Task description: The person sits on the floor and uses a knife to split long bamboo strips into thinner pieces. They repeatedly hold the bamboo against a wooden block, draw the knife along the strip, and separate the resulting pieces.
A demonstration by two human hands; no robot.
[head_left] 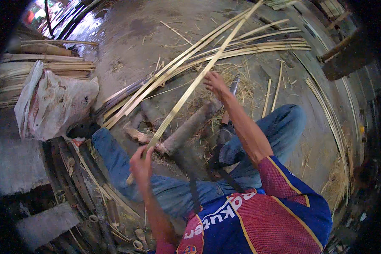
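Note:
A long, pale bamboo strip (183,100) runs slantwise from beside my left thigh to the far upper edge. My left hand (141,164) is closed around its near end. Close beside the strip's middle, my right hand (216,84) is open, its fingers loosely bent and apart. Whether its fingertips touch the strip I cannot tell. Under the strip, between my legs, lies a thick, round greyish piece of wood (189,128). Just right of my right hand, a narrow metal blade (235,84) stands above a brown handle, partly hidden by my forearm.
More bamboo strips (258,47) lie across the floor ahead, among shavings (241,67). At the left, a dirty white sack (61,99) leans by stacked strips (67,66). Dark bamboo poles (67,169) lie at lower left. Long strips (330,110) line the right side.

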